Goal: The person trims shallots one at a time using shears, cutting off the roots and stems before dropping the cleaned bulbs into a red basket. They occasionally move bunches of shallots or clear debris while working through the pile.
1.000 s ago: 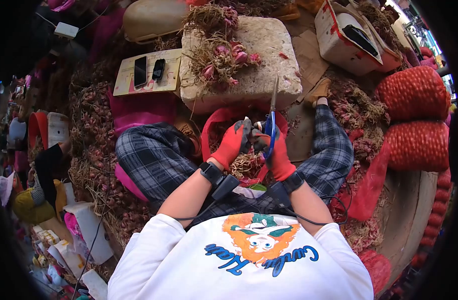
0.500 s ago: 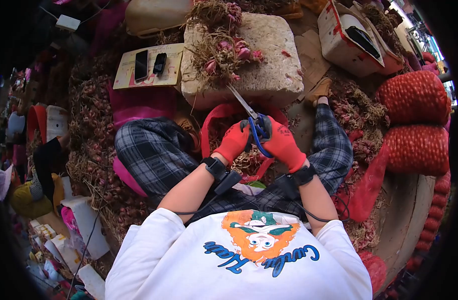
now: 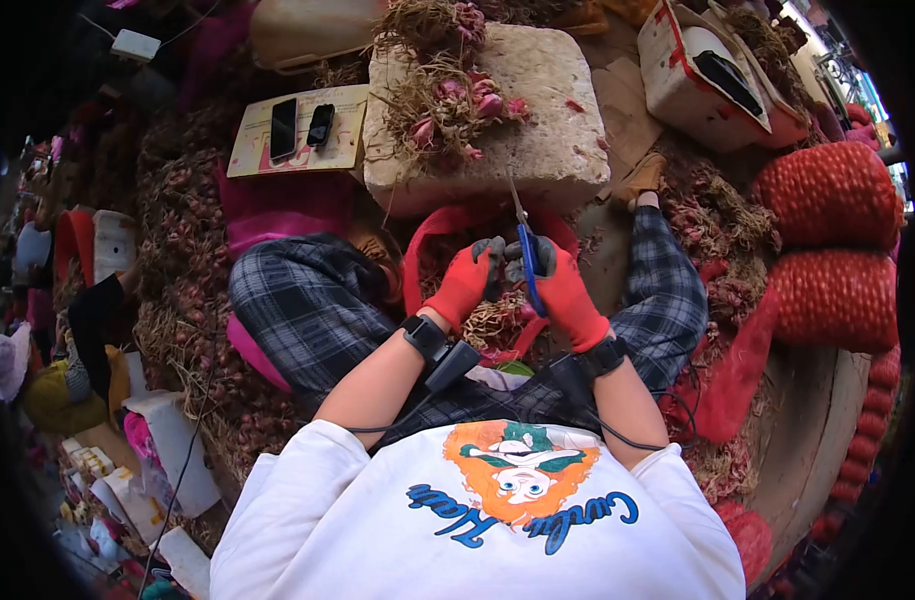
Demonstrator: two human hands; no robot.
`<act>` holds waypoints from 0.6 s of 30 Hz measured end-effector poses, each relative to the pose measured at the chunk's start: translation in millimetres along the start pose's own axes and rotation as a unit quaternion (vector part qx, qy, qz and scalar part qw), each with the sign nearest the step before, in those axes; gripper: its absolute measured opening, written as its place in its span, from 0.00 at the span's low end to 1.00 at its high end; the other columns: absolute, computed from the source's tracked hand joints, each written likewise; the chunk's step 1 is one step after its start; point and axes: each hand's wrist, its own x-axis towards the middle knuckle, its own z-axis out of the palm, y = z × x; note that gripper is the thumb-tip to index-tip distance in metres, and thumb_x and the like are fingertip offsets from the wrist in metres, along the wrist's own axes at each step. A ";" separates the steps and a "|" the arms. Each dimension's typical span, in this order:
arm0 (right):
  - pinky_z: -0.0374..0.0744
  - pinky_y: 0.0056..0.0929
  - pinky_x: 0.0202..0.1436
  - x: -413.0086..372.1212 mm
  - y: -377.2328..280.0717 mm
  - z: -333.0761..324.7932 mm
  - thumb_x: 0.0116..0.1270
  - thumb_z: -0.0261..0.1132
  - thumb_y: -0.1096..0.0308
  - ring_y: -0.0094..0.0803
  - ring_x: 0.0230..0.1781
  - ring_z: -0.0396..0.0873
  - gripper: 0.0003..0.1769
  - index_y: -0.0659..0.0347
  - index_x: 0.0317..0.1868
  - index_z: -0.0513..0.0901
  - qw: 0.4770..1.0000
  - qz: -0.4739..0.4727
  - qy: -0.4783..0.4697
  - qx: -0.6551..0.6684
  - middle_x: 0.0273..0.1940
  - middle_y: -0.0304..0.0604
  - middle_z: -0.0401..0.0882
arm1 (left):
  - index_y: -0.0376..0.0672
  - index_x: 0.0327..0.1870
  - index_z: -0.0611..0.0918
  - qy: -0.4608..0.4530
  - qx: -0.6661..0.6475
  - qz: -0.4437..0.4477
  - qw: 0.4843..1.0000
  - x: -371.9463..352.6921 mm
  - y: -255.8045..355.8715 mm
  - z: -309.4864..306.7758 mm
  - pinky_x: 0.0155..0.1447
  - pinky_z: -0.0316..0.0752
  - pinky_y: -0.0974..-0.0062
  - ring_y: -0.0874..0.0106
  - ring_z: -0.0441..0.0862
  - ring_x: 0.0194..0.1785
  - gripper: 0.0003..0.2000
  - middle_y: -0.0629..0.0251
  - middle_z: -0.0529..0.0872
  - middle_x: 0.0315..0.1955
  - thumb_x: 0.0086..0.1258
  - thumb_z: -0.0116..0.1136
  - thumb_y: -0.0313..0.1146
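My right hand (image 3: 567, 293), in a red work glove with dark fingertips, grips blue-handled scissors (image 3: 529, 268). Their blades look nearly together and point away from me, toward the front of a pale, worn foam block (image 3: 552, 110). Close beside it, my left hand (image 3: 465, 283), gloved the same way, has its fingers curled in; anything inside them is hidden. Bunches of pink shallots (image 3: 447, 105) with dry stalks lie on the block's left side. Below my hands, between my legs, sits an open red net bag (image 3: 414, 262) with dry stalks and roots in it.
A phone (image 3: 283, 130) and a small black device (image 3: 320, 126) lie on a board left of the block. Shallots (image 3: 182, 240) are heaped at the left. Full red net sacks (image 3: 827, 195) stack at the right. A white foam box (image 3: 667, 90) stands back right.
The scissors have swung from pointing forward-left to nearly straight ahead, and their tip has moved right. My hands have parted slightly, with the left fingers now off the scissors.
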 end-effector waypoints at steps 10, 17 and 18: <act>0.78 0.23 0.44 -0.4 20.2 -7.2 0.61 0.64 0.77 0.25 0.41 0.79 0.20 0.66 0.54 0.73 0.986 -0.081 0.130 0.071 0.44 0.42 0.79 | 0.42 0.31 0.77 -0.036 -0.066 -0.119 0.990 -8.6 33.7 -0.1 0.28 0.69 0.78 0.77 0.74 0.23 0.18 0.69 0.77 0.23 0.72 0.50 0.49; 0.77 0.40 0.43 -2.2 15.0 6.3 0.52 0.66 0.71 0.50 0.40 0.78 0.24 0.61 0.51 0.73 0.924 -0.194 0.020 -0.328 0.40 0.51 0.78 | 0.43 0.45 0.78 -0.056 -0.215 -0.183 0.958 -6.7 36.5 -4.7 0.39 0.75 0.76 0.78 0.78 0.34 0.16 0.71 0.82 0.33 0.74 0.47 0.47; 0.77 0.40 0.43 -3.1 19.3 7.9 0.52 0.67 0.71 0.50 0.40 0.78 0.24 0.61 0.51 0.74 0.905 -0.240 0.009 -0.351 0.40 0.51 0.78 | 0.43 0.43 0.79 -0.058 -0.187 -0.184 0.963 -9.0 35.1 -7.7 0.38 0.73 0.77 0.79 0.77 0.33 0.17 0.71 0.82 0.32 0.72 0.50 0.49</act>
